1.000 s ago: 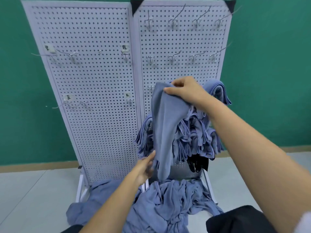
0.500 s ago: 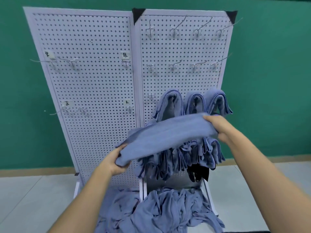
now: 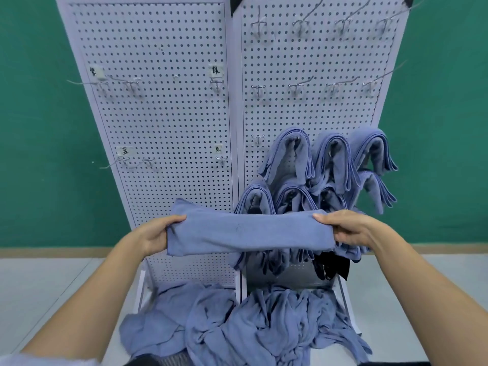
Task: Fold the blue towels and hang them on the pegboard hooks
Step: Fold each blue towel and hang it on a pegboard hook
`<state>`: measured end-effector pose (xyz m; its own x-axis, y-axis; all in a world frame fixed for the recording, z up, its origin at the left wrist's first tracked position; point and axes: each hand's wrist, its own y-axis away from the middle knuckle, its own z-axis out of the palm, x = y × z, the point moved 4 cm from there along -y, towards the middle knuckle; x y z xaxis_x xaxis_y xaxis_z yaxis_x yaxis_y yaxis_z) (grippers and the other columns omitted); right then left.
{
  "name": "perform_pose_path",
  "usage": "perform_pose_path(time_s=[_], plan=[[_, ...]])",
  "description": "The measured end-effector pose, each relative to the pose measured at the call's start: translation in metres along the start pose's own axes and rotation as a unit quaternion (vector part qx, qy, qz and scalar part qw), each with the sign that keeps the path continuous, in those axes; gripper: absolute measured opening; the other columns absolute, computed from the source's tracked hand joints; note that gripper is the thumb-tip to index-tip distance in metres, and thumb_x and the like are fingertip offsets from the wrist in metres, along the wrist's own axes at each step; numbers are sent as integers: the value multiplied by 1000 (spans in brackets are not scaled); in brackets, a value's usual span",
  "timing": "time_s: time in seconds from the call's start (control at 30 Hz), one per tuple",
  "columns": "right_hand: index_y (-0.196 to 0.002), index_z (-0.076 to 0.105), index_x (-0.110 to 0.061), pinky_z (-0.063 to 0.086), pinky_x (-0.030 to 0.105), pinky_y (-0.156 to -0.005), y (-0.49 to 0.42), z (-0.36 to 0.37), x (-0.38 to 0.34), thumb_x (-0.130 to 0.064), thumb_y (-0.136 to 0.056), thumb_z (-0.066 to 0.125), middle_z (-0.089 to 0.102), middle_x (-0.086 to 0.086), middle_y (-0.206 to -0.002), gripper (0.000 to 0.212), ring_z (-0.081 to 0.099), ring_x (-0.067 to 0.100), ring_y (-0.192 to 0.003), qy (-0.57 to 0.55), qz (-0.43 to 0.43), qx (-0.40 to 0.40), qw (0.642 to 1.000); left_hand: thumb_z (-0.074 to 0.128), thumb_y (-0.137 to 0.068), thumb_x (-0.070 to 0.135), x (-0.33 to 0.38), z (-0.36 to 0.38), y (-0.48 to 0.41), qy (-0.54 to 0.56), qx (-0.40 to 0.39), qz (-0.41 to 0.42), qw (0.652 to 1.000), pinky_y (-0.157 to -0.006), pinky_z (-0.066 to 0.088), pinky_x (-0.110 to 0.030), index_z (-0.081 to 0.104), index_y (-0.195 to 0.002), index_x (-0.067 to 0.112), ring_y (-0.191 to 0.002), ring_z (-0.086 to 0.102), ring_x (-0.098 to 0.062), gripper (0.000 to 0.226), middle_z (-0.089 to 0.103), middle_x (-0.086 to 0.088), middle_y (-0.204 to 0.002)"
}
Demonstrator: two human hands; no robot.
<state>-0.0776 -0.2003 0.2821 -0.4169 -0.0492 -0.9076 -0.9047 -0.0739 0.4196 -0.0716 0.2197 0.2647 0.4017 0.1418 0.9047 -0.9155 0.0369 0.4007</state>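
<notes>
Both hands clenched the towel [image 3: 248, 233] by its ends: the left hand [image 3: 151, 235] curled round the left end with its thumb on top, and the right hand [image 3: 348, 228] pinched the right end the same way. The towel hung in the air, pulled level into a long flat band, a soft blue weave with a smooth face, a straight lower edge and one loose corner standing up at its upper left. It crossed the seam between the two panels of the pegboard [image 3: 163, 122], low down. Below it a crumpled pile [image 3: 250, 326] of the same blue cloth lay on the pale floor [image 3: 39, 286] at the board's foot, spreading past both panels' bases. Behind the towel's right half, folded towels [image 3: 330, 165] draped in tight arches over the lower right panel, crowding one another, with a black cloth [image 3: 332, 268] hanging beneath them. The left panel stood bare and open, a white sheet of small round holes with a few thin wire hooks [image 3: 298, 88] and paper labels [image 3: 216, 70]; two rows of free hooks ran across the right panel above the hung towels. A plain green wall [image 3: 34, 128] closed the space behind.
</notes>
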Motion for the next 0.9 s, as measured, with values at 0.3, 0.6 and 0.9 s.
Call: perform_pose_path(time_s=[0.3, 0.6, 0.9], plan=[[-91, 64, -6, 46, 20, -59, -6, 0, -3, -30, -86, 70, 54, 11, -83, 25, 50, 13, -66, 161, -24, -1, 987, 64, -89, 20, 11, -17, 12, -186, 14, 66, 980, -67, 55, -29, 67, -94, 2, -83, 68, -22, 20, 73, -12, -93], [-104, 62, -9, 56, 22, -59, 14, 3, -38, 4, -93, 50, 70, 6, -87, 21, 66, 11, -65, -27, -206, -26, 978, 45, -98, 6, 45, -14, 21, -76, -12, 163, 984, -63, 57, -22, 62, -105, 6, -75, 70, -12, 19, 73, -4, -91], [-78, 52, -11, 49, 26, -56, 19, 3, -44, 5, -96, 33, 60, 9, -91, 31, 55, 20, -75, -46, -261, 55, 963, 31, -92, 8, 57, 1, 36, -20, -47, 218, 975, -75, 51, -30, 76, -74, 13, -89, 60, -21, 49, 69, -6, -99]])
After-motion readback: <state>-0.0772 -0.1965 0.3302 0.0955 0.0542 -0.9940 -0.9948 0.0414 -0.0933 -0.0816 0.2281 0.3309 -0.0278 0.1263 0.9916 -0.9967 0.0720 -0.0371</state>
